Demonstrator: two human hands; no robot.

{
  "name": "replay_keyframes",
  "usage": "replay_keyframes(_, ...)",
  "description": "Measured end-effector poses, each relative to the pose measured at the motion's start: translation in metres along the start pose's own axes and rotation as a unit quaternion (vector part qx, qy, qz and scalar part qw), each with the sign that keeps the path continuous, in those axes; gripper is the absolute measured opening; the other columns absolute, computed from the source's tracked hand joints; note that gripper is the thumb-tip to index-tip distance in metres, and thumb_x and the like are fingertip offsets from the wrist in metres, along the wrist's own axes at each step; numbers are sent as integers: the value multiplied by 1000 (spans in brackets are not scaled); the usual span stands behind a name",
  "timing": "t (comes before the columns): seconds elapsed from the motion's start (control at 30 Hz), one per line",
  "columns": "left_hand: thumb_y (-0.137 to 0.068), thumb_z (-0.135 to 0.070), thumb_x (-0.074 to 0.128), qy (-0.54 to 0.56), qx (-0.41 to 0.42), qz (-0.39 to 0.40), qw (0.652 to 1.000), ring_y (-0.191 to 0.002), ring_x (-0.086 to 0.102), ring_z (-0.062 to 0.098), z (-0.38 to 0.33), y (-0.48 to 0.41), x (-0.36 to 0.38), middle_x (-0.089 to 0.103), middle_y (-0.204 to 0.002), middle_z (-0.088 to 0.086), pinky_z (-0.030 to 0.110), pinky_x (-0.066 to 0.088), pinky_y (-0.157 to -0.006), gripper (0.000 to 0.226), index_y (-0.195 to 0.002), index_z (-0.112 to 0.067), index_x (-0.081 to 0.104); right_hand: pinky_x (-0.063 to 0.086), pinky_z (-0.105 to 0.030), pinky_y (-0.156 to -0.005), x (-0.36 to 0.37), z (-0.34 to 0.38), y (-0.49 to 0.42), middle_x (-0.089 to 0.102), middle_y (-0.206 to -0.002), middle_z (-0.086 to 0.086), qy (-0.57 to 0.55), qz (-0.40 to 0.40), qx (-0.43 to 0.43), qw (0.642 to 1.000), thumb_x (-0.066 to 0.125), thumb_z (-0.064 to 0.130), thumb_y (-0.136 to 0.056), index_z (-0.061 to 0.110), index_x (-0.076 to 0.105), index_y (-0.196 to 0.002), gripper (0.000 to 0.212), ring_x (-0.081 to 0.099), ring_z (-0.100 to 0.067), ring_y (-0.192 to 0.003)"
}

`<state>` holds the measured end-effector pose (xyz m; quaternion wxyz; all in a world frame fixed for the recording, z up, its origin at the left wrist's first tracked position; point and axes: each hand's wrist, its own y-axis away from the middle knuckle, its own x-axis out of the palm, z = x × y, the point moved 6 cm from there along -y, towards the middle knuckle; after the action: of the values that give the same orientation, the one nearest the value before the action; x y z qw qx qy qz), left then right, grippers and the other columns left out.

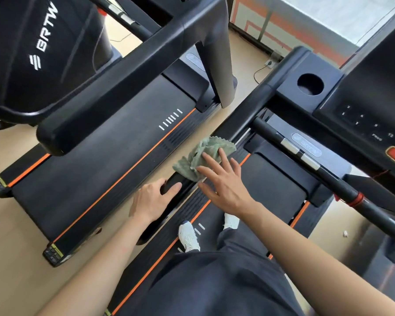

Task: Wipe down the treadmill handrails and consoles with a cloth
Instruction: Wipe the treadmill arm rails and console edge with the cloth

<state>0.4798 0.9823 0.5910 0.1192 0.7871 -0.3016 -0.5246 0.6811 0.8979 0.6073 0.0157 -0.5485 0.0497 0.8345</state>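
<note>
The green cloth (203,156) is being pressed onto the handrail (244,117) by the right hand (224,181), fingers outspread, just ahead of the left hand (154,200) gripping that rail, the console (363,119) beyond apparently being left for later.

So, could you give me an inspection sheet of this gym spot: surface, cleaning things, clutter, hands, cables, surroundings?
Surface: black handrail of the treadmill the person stands on.
Job's things: green cloth bunched on the handrail; console to the right, with a cup holder.
Clutter: small white scrap on the floor.
Hands: left hand grips the handrail's near end; right hand presses the cloth with straight fingers.
Cables: thin cable runs to a floor socket.
Surroundings: second treadmill to the left.
</note>
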Motion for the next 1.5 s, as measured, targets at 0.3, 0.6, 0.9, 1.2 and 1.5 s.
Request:
replay_keyframes(0.3, -89, -84, 24, -44, 27, -35, 998, -110, 66, 32, -5, 4, 0, 73, -117, 9, 41, 54, -88, 87, -139, -22, 58, 16, -69, -115, -12, -34, -30, 29, -164, 1, 89, 12, 32, 995, 24, 56, -102, 42, 42, -149, 52, 13, -39, -153)
replay_keyframes(0.6, -100, -51, 48, -33, 17, -74, 997, -127, 57, 23, -28, 8, 0, 62, -140, -3, 39, 46, -97, 48, -142, -27, 56, 22, -63, -115, -56, -100, -68, 46, -155, 0, 68, -76, 52, 993, 50, 37, -102, 32, 58, -140, 39, 29, -34, -149)
replay_keyframes(0.9, -98, -23, 61, 75, 165, -166, 969, -126, 55, 15, -148, -40, -8, 60, -139, -5, 34, 46, -104, 43, -141, -21, 58, 44, -30, -104, -53, -84, -33, 72, -119, 3, -84, -184, -12, 979, 74, 10, -88, 13, 76, -105, 18, 57, -28, -129)
replay_keyframes(1.2, -86, -17, 79, 37, 253, -206, 945, -94, 65, 9, -190, -53, -11, 75, -104, -14, 34, 54, -85, 15, -99, -23, 81, 57, -32, -81, -65, -114, 0, 77, -89, 4, -384, -108, 147, 905, 66, 27, -96, 23, 77, -105, 15, 71, -9, -79)
replay_keyframes(1.5, -97, -8, 65, 238, 212, -129, 939, -90, 71, 9, -259, -35, 8, 76, -94, -10, 19, 54, -81, 16, -102, -20, 76, 47, -37, -92, -63, -167, 43, 61, -82, 13, -376, 41, 167, 910, 58, 53, -84, 44, 63, -127, 44, 57, -17, -91)
